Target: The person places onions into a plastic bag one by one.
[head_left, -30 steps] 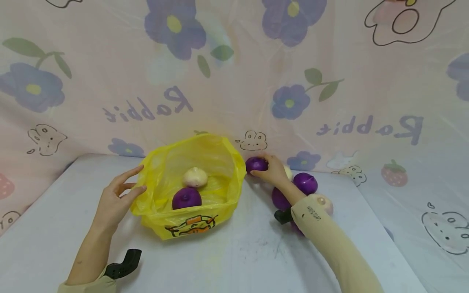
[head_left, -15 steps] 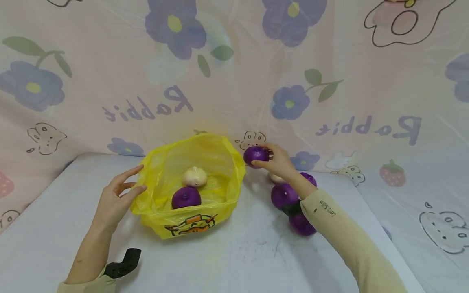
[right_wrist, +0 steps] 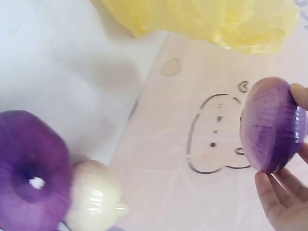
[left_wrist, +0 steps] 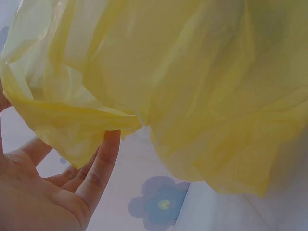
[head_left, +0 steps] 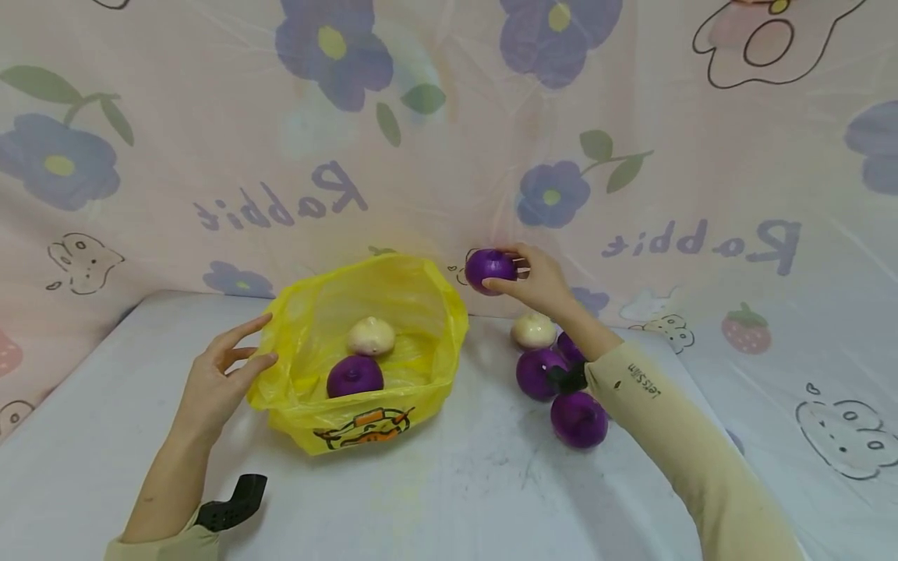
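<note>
A yellow plastic bag (head_left: 365, 417) stands with its mouth open toward me, holding a purple onion (head_left: 355, 377) and a white onion (head_left: 372, 336). At its left rim is my left hand (head_left: 219, 374), fingers extended and thumb apart; in the left wrist view a fingertip (left_wrist: 111, 139) touches the yellow plastic. My right hand (head_left: 540, 282) grips another purple onion (head_left: 488, 272) between thumb and fingers, raised above the table to the right of the bag. The right wrist view shows that held onion (right_wrist: 272, 125) from its side, pinched at the right edge.
Under my right forearm sit a white onion (head_left: 533, 332) and several purple onions (head_left: 578, 420), clustered on the white table (head_left: 435, 499). A printed cloth (head_left: 449, 156) hangs behind the table. Black wrist cameras (head_left: 235, 502) stick out from both sleeves.
My right hand has lifted the purple onion from the table's back edge, up beside the bag's rim. The onions beneath that arm show more now. My left hand and the bag hold nearly still.
</note>
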The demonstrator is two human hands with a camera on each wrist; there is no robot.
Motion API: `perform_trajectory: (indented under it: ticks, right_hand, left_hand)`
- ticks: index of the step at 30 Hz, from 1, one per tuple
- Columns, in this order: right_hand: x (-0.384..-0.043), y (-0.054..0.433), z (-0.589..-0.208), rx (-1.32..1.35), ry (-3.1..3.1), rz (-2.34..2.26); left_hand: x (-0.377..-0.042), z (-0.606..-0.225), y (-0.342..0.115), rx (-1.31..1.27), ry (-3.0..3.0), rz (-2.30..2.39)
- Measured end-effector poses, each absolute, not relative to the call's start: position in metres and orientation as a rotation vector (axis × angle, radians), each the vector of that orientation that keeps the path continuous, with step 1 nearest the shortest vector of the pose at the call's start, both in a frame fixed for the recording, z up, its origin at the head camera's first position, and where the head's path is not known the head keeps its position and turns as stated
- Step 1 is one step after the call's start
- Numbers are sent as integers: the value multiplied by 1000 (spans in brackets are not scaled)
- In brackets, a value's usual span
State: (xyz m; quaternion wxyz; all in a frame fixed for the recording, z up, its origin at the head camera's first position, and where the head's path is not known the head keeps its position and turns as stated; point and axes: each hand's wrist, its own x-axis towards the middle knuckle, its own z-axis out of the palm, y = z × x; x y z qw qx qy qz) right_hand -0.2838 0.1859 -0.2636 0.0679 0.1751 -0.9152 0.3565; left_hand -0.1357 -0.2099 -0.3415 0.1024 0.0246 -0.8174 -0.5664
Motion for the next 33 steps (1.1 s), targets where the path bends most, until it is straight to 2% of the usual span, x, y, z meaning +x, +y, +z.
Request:
perform_trajectory:
  ticks: [12,24,33]
  right_hand:
    - [-279,167,-229,528,-2717,1116]
    - [-272,148,-218,686,-2702,1152]
    - [-269,116,-212,807,-2694,1200]
  left_hand:
    - [-135,-340,-208,33,-2405,-1671]
    - [-138,-341,-206,41,-2433,-1668]
    - [-139,-339,-206,50,-2431,-1632]
